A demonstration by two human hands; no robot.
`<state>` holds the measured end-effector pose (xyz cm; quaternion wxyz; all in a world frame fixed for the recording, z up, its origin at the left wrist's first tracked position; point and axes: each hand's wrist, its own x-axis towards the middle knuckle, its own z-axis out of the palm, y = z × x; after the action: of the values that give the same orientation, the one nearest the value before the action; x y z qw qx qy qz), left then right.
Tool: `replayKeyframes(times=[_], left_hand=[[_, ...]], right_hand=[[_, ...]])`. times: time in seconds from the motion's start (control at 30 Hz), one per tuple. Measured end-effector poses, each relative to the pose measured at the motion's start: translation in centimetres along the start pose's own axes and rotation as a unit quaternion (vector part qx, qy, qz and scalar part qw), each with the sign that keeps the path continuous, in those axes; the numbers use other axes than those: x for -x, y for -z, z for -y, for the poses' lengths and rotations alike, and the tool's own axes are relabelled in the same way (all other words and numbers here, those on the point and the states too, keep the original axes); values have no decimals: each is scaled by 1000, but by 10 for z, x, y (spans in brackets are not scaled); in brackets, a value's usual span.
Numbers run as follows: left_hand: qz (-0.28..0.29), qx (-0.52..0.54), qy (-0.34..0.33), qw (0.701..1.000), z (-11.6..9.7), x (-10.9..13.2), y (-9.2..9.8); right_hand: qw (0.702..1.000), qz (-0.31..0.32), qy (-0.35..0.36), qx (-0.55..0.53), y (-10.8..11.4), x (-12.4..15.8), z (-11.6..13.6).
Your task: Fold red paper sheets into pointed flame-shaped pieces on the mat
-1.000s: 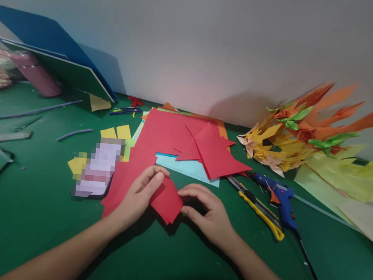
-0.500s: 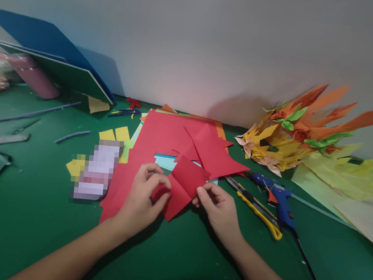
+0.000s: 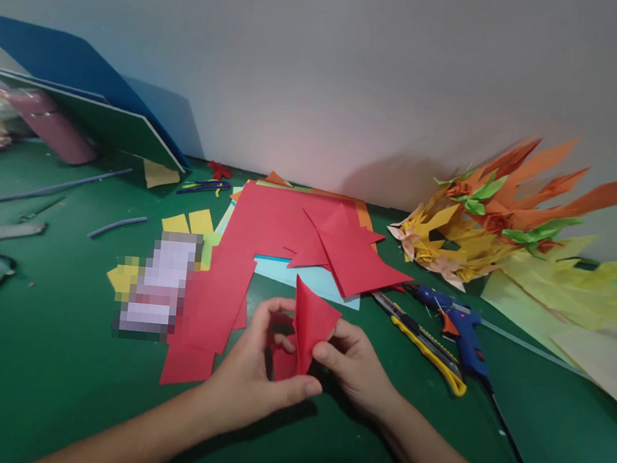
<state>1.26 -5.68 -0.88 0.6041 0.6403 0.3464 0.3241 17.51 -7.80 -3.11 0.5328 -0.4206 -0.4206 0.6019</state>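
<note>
A small red paper square (image 3: 312, 325), creased and partly folded, is held up between both hands over the table. My left hand (image 3: 269, 365) curves around its left side, the thumb along the lower edge and the fingers behind the paper. On the right edge, my right hand (image 3: 352, 354) pinches it between thumb and fingers. Beyond the hands lie large red paper sheets (image 3: 266, 217) and a cut red piece with pointed corners (image 3: 360, 261). Red strips (image 3: 209, 316) stretch out to the left of my left hand.
A yellow utility knife (image 3: 428, 346) and a blue glue gun (image 3: 462, 331) lie right of my hands, the gun's cord trailing forward. Paper crowns (image 3: 505, 205) stand at the right. A blurred-out phone-like object (image 3: 160, 283) and yellow paper pieces (image 3: 174, 223) are on the left, with a pink bottle (image 3: 53, 126) behind.
The red square went from lying nearly flat and open to being bent upward along a crease. My left hand moved right and nearer, its thumb now under the paper.
</note>
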Motion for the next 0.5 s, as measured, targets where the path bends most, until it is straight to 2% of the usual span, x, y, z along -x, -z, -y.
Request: replayKeyframes(times=[0.13,0.3,0.4,0.5], left_hand=[[-14,39,46,998,-6,-3,7],[-34,108,138,984,-11,-14,29],[-37,112,201,973,-14,-15,38],[-18,108,224,968,-18,-15,43]], right_hand=[[999,-18,-17,-30,-1,0,3],[993,-74,-21,-94,2,-5,8],[991,-107,-10,-74,6,-8,7],[993,-121,-5,0,10,-10,4]])
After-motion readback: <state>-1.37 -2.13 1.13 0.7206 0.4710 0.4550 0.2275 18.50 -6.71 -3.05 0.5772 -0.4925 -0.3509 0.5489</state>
